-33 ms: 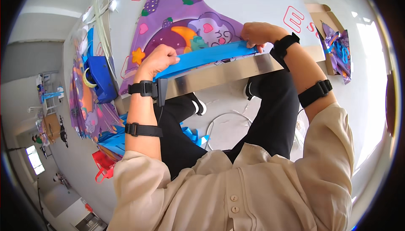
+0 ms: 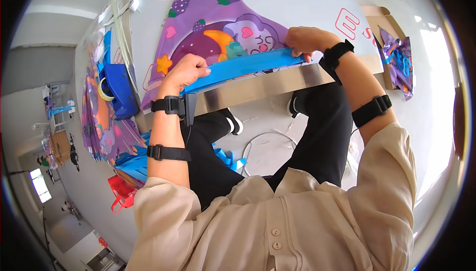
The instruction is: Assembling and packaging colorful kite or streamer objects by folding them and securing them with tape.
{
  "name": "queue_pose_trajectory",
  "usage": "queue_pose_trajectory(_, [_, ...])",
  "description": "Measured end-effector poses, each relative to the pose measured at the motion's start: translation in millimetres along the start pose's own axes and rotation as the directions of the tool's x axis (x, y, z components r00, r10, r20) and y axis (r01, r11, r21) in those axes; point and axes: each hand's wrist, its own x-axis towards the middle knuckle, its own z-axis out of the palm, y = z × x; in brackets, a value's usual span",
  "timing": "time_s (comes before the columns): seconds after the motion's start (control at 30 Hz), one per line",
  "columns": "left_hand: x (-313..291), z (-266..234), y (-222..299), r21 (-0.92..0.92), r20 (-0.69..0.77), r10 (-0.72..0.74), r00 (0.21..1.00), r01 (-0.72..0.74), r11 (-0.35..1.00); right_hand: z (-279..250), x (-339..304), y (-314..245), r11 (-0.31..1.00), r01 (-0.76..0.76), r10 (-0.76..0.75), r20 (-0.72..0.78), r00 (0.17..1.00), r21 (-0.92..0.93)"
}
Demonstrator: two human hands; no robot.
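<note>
A purple printed sheet [image 2: 198,11] with berries, stars and a cartoon animal lies on the white worktop, narrowing toward the far side. Along its near edge runs a bright blue strip [image 2: 248,65]. My left hand [image 2: 187,72] is closed in a pinch on the strip's left end. At the other end my right hand [image 2: 310,42] grips it between thumb and fingers, with the remaining fingers curled. Between my hands the strip is drawn out nearly straight, just behind the table's metal edge [image 2: 258,89]. Whether the strip is joined to the sheet is hidden.
On the left are a blue tape dispenser [image 2: 119,90], thin pale rods [image 2: 120,33], hanging purple printed sheets [image 2: 111,137] and a red bag [image 2: 120,191]. A cardboard box [image 2: 376,17] with folded purple pieces [image 2: 396,58] stands right. Blue ribbon [image 2: 228,160] lies on the floor by my legs.
</note>
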Motion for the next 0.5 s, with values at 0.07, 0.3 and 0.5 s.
queue_pose_trajectory(0.07, [-7, 6, -25, -0.044, -0.169, 0.127, 0.977, -0.136, 0.990, 3, 2, -5, 0.998, 0.005, -0.007, -0.025, 1.000, -0.065])
queue_pose_trajectory(0.3, [-12, 38, -58, 0.154, -0.557, 0.193, 0.808, -0.127, 0.980, 9, -2, -19, 0.982, -0.031, 0.007, -0.131, 0.991, -0.184])
queue_pose_trajectory(0.5, [-20, 49, -60, 0.183, -0.677, 0.197, 0.709, -0.097, 0.978, 21, 5, -9, 0.988, -0.151, 0.157, -0.308, 0.938, 0.043])
